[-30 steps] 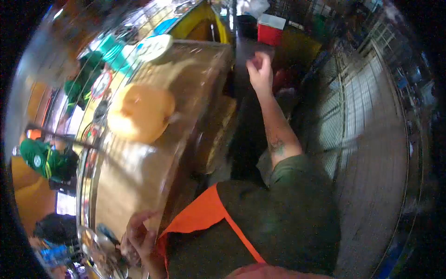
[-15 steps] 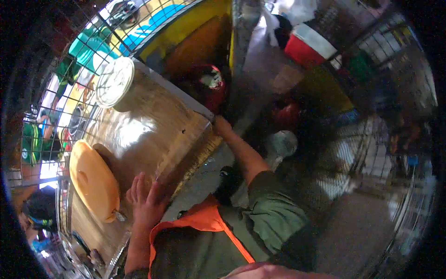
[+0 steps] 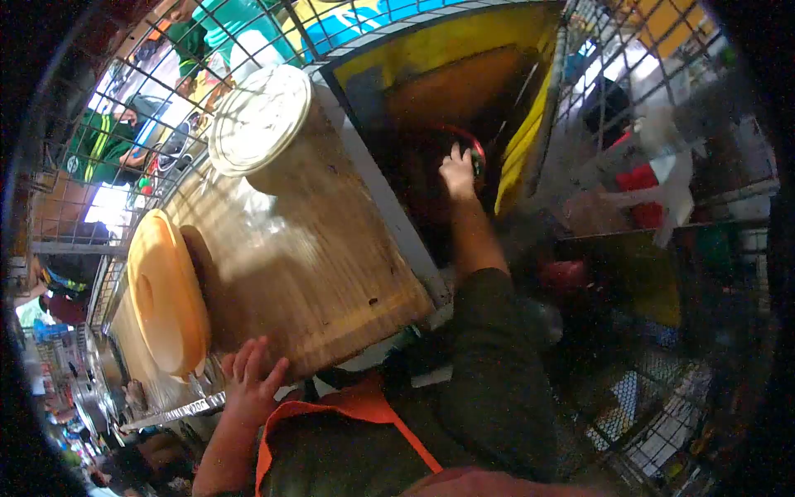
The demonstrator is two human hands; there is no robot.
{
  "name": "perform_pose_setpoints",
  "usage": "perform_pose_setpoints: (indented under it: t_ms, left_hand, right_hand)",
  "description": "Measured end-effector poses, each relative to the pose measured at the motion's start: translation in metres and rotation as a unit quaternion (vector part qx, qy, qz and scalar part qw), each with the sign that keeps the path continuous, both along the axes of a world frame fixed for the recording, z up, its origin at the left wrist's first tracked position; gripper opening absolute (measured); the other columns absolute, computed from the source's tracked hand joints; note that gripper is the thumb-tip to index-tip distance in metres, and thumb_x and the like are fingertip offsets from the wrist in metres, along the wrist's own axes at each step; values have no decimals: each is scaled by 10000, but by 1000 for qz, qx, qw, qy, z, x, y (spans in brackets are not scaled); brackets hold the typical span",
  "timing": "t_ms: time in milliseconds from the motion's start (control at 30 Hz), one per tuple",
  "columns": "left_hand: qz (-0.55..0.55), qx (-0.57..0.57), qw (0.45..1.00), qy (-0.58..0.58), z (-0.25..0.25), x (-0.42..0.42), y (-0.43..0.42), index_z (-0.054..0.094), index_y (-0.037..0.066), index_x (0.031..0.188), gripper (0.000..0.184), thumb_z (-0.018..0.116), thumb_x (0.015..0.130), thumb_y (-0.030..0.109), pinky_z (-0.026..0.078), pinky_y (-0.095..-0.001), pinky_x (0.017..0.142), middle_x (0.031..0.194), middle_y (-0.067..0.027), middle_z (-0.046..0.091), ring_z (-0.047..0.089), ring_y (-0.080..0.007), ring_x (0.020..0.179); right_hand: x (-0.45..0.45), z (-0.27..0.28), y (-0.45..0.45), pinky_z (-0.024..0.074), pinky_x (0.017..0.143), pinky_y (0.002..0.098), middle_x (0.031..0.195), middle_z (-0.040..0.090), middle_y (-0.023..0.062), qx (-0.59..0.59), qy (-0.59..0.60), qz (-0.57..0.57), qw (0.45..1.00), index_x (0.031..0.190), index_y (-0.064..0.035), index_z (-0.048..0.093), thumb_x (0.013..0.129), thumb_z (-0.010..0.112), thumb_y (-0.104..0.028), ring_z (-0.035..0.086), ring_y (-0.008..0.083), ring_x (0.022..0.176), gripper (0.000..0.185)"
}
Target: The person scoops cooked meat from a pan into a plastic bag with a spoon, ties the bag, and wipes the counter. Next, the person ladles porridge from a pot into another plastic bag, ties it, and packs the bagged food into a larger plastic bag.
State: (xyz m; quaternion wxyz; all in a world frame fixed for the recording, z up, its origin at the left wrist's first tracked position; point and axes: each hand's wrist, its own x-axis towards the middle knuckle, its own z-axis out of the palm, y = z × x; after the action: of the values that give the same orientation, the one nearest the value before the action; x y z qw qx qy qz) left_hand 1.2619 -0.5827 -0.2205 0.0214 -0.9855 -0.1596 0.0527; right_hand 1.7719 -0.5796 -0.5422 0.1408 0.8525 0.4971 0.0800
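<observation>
My left hand (image 3: 251,374) lies at the near edge of the wooden table (image 3: 315,265), its fingers spread and holding nothing. Close to it stands a yellow-orange oval tub (image 3: 161,290). My right arm stretches past the table's far corner into a shadowed space. There my right hand (image 3: 458,174), fingers apart, reaches to a dark round thing with a red rim (image 3: 479,156). Whether the fingertips touch that thing I cannot tell, and most of it is lost in shadow. On the table's far left is a container with a round white lid (image 3: 261,120).
Wire mesh (image 3: 240,41) runs behind the table, with people in green clothing (image 3: 103,149) beyond it. A yellow-and-brown panel (image 3: 464,79) backs the shadowed space. Red objects (image 3: 646,199) and more mesh (image 3: 654,414) are at the right.
My right hand has left the table's corner and moved up and away into the shadowed space, by the red-rimmed thing. My left hand stays at the table edge. The view has turned.
</observation>
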Motion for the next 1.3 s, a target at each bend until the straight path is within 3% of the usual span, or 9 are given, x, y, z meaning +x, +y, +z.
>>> perform_pose_setpoints:
  t_ms: [167,367,433,500,533,867,1067,1133,1300]
  left_hand:
    - [-37,15,999,-3,4,1,2,525,212,1146,607,686,628,484,295,-481,875,1348,-142,367,340,-310,1220]
    - [-15,-35,999,-15,14,6,0,510,219,1194,623,704,640,431,316,-478,864,1364,-130,356,347,-301,1233]
    - [-20,-38,999,-21,14,5,2,499,217,1213,631,703,650,415,324,-477,860,1369,-121,355,343,-292,1243]
    - [-20,-62,998,-25,22,0,1,481,213,1242,627,692,679,387,338,-476,856,1376,-102,356,348,-274,1249]
    - [-23,-87,995,-32,27,2,4,474,210,1252,614,680,697,375,343,-477,856,1377,-93,359,357,-266,1246]
    - [-217,-325,898,-201,23,-81,33,557,117,1115,408,625,743,269,424,-423,788,1063,-87,578,539,-273,982]
    - [34,-352,891,-285,76,-281,91,624,73,936,246,680,710,152,470,-376,696,842,-122,623,591,-294,787]
    - [152,-280,871,-374,80,-345,110,636,68,911,202,677,721,124,473,-345,693,841,-113,631,600,-269,777]
    - [259,-206,841,-427,57,-467,138,633,40,893,177,674,726,81,470,-335,706,834,-99,635,604,-250,785]
  right_hand:
    - [5,50,-4,359,934,447,1001,638,85,299,184,-85,933,892,-135,676,786,528,-313,514,316,1085,255]
    - [13,80,-6,455,786,358,947,615,86,600,673,-240,359,988,-13,600,844,524,-287,580,220,882,320]
    - [-15,108,-23,446,836,361,1008,605,107,607,724,-202,259,1081,-5,571,847,554,-299,574,232,935,376]
    - [-58,149,-51,454,797,356,1031,605,76,555,721,-147,388,1091,-16,587,824,602,-384,567,208,891,455]
    - [-59,131,-62,461,813,356,1093,584,99,501,808,-240,196,1129,-1,557,826,606,-329,567,225,926,449]
    - [-194,300,-206,448,846,373,1050,589,108,616,580,-226,483,1160,32,508,822,601,-212,564,237,960,427]
    - [-355,387,-188,464,806,365,1021,589,123,427,569,37,702,1137,54,507,786,593,-84,573,228,913,387]
    - [-481,402,-129,457,825,340,999,595,120,489,468,-80,732,1104,25,540,754,595,-25,571,207,896,358]
    - [-620,418,43,457,813,329,951,626,127,239,584,44,774,1072,-25,571,753,697,-291,592,219,891,435]
